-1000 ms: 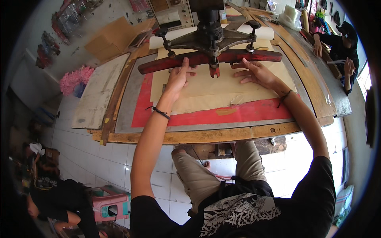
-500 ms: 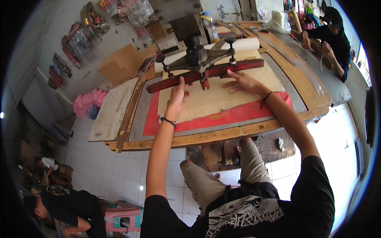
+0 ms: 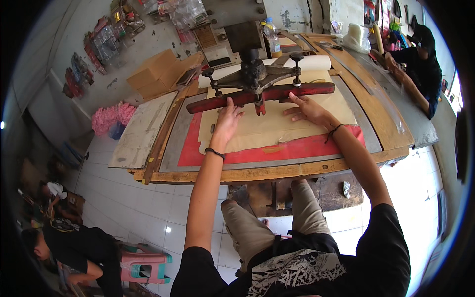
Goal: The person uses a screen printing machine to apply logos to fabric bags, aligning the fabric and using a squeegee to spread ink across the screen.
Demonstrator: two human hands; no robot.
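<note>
A black metal press head (image 3: pixel 257 76) with screw legs hangs over the worktable and bears a long dark red bar (image 3: pixel 316 90). Beneath it lies a cream sheet (image 3: pixel 257 138) on top of a larger red sheet (image 3: pixel 302 153). My left hand (image 3: pixel 227 123) is open, fingers stretched forward, its fingertips at the bar left of the small red prong (image 3: pixel 260 110). To the right of the prong, my right hand (image 3: pixel 308 109) is open with fingers spread over the cream sheet; its index fingertip meets the bar. Neither hand grips anything.
Wooden strips (image 3: pixel 237 175) edge the table. A pale roll (image 3: pixel 314 63), a bottle (image 3: pixel 273 42) and a cardboard box (image 3: pixel 153 76) are behind. A grey-white board (image 3: pixel 138 136) stands left. One person (image 3: pixel 428 69) works at right, another (image 3: pixel 81 247) sits lower left near a pink stool (image 3: pixel 136 265).
My view has shifted slightly. My left hand has turned a little, showing more of its back; both hands stay at the bar. The person at right has brought their hands together.
</note>
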